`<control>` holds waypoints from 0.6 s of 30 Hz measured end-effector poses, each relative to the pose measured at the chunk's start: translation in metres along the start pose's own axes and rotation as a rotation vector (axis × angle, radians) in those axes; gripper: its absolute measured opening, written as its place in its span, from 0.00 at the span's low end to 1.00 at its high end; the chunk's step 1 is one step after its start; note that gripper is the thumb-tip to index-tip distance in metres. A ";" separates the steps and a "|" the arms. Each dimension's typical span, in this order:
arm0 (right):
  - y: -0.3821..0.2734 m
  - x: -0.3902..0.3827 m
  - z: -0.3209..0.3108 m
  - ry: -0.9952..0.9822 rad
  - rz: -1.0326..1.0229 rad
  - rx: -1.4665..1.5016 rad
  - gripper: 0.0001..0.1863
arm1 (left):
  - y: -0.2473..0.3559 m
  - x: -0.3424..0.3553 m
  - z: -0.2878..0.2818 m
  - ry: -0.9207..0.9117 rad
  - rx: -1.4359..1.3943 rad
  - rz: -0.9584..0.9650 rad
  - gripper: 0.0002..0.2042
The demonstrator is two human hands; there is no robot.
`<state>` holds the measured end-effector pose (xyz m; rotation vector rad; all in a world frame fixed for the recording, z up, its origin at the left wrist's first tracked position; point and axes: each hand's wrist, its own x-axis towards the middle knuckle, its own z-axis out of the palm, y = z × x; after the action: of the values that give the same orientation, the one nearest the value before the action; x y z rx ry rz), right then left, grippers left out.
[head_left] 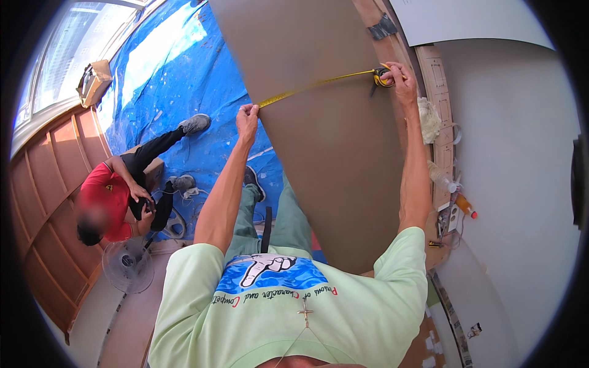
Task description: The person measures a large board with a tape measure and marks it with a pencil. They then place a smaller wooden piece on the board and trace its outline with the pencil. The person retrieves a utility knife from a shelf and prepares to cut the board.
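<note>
A long brown board (325,172) lies below me, a yellow tape (319,83) stretched across its width. My left hand (247,122) is closed at the board's left edge, pinching the end of that tape. On the board's right side my right hand (402,83) grips the yellow-and-black tape measure case (380,78), fingers curled on it. A wooden strip (368,15) with a dark grey tape patch (382,27) runs along the board's right edge, just above my right hand.
A co-worker (104,196) in red sits at the left on the blue tarp (162,67), holding something dark. A fan (127,270) stands below them. Bottles (466,207), a power strip (453,219) and a crumpled cream bundle (427,119) lie at the right. A cardboard box (95,81) is by the window.
</note>
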<state>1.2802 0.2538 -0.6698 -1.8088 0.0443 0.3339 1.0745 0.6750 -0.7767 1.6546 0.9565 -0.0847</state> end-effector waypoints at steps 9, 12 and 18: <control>0.000 -0.008 0.010 0.090 -0.327 -0.756 0.31 | 0.007 -0.004 -0.006 -0.030 0.029 -0.004 0.13; -0.003 -0.009 0.011 0.042 -0.286 -0.750 0.33 | 0.013 -0.003 -0.007 -0.053 -0.005 -0.023 0.11; -0.020 -0.008 0.019 -0.010 -0.240 -0.832 0.34 | 0.030 0.000 -0.013 -0.034 -0.030 0.004 0.11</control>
<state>1.2725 0.2765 -0.6528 -2.5998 -0.3659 0.1963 1.0877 0.6858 -0.7489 1.6229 0.9247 -0.0955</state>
